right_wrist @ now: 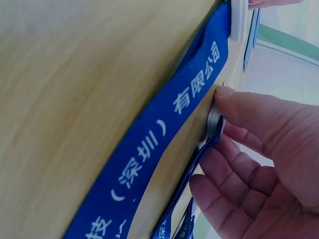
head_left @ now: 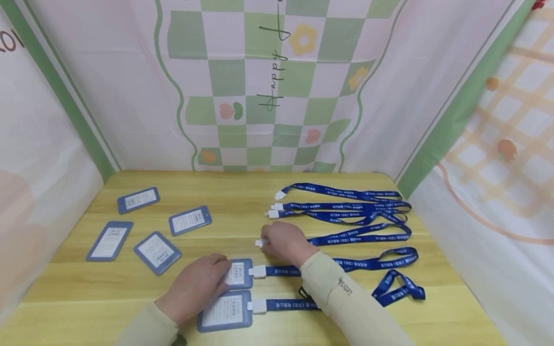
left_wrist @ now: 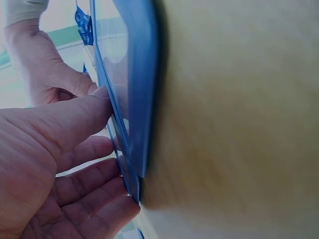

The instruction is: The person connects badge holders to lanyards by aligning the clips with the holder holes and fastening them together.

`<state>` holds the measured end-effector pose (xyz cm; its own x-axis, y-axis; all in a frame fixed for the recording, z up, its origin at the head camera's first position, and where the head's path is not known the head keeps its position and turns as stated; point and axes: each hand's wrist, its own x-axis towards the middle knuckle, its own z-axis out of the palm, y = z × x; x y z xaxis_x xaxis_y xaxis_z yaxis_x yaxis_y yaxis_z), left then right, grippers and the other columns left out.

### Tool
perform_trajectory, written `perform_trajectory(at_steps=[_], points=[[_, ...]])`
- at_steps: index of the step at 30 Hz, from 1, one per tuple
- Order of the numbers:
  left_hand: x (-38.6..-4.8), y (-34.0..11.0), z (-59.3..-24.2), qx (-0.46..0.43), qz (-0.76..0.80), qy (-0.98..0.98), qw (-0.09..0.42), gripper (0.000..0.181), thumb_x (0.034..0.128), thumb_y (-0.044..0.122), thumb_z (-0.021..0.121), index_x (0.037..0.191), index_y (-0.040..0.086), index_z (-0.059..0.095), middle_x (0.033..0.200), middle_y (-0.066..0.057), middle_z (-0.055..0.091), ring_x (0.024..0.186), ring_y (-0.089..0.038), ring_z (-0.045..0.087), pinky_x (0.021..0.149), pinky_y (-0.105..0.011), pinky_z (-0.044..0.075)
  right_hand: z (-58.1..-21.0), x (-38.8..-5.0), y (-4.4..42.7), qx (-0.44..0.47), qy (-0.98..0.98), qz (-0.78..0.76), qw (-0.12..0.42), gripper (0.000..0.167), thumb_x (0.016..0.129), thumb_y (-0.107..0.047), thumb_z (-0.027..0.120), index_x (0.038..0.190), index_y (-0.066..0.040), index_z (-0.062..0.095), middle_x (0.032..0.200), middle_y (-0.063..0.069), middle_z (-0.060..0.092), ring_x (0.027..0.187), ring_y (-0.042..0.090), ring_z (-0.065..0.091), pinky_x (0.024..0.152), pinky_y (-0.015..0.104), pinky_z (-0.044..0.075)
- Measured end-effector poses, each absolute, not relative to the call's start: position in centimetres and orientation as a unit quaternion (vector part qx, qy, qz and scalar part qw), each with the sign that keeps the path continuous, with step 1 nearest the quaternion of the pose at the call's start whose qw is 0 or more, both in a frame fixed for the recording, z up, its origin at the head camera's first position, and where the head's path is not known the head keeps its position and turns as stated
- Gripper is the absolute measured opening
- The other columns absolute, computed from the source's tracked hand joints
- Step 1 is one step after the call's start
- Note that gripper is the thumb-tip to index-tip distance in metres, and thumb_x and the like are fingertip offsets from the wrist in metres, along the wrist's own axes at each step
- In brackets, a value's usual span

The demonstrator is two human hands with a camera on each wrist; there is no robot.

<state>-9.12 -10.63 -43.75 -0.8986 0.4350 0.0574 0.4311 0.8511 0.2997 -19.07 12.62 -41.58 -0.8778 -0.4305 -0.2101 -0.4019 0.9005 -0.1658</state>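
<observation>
My left hand [head_left: 196,286] rests its thumb and fingertips on a blue-framed card holder [head_left: 243,274], covering its left part; in the left wrist view the fingers [left_wrist: 97,186] lie extended along the frame. A white clip [head_left: 259,272] joins this holder to a blue lanyard. Just nearer is a second card holder [head_left: 226,312], likewise clipped to a blue lanyard [head_left: 287,304]. Farther back, my right hand [head_left: 287,242] pinches the white end clip [right_wrist: 214,119] of another blue lanyard [head_left: 359,238] between thumb and fingers. That lanyard trails to the right across the table.
Several loose card holders [head_left: 110,241] lie spread on the left of the wooden table [head_left: 233,216]. Behind the right hand, more blue lanyards [head_left: 342,193] lie roughly parallel, white clips toward the left. Fabric curtains [head_left: 277,144] with printed patterns surround the table's back and sides.
</observation>
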Motion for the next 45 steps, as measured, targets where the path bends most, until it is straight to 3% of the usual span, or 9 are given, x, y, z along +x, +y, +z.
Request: perform_trajectory(at_steps=[5, 19, 34, 45], points=[[-9.3, -10.7, -43.9, 0.216, 0.153, 0.964, 0.013, 0.048, 0.0908, 0.029, 0.081, 0.133, 0.009, 0.07, 0.137, -0.017, 0.066, 0.123, -0.035, 0.065, 0.105, -0.051, 0.056, -41.6, -19.1, 12.7, -0.216, 0.967, -0.059, 0.12, 0.021, 0.097, -0.033, 0.073, 0.113, -0.019, 0.074, 0.091, -0.004, 0.071, 0.079, 0.011, 0.063, 0.078, 0.031, 0.06], [-9.5, -11.0, -43.6, 0.236, 0.135, 0.962, 0.006, 0.047, 0.091, 0.034, 0.08, 0.129, 0.008, 0.071, 0.124, -0.015, 0.071, 0.111, -0.03, 0.069, 0.097, -0.047, 0.06, -41.5, -19.1, 12.5, -0.21, 0.967, -0.064, 0.128, 0.022, 0.098, -0.033, 0.073, 0.114, -0.019, 0.073, 0.093, -0.004, 0.071, 0.081, 0.012, 0.064, 0.08, 0.032, 0.06], [-10.0, -13.2, -42.2, 0.188, 0.154, 0.97, -0.007, 0.049, 0.0885, 0.028, 0.082, 0.131, 0.007, 0.069, 0.133, -0.016, 0.069, 0.12, -0.037, 0.067, 0.105, -0.056, 0.055, -41.6, -19.1, 12.5, -0.206, 0.968, -0.058, 0.128, 0.022, 0.097, -0.033, 0.074, 0.115, -0.02, 0.073, 0.092, -0.005, 0.07, 0.081, 0.011, 0.063, 0.08, 0.032, 0.06], [-10.9, -16.7, -42.3, 0.185, 0.102, 0.976, -0.052, 0.049, 0.0859, 0.025, 0.084, 0.127, 0.004, 0.069, 0.129, -0.024, 0.069, 0.112, -0.043, 0.069, 0.098, -0.06, 0.057, -41.5, -19.1, 12.4, -0.206, 0.969, -0.053, 0.127, 0.022, 0.097, -0.033, 0.074, 0.115, -0.019, 0.073, 0.092, -0.004, 0.07, 0.08, 0.011, 0.063, 0.079, 0.032, 0.06]])
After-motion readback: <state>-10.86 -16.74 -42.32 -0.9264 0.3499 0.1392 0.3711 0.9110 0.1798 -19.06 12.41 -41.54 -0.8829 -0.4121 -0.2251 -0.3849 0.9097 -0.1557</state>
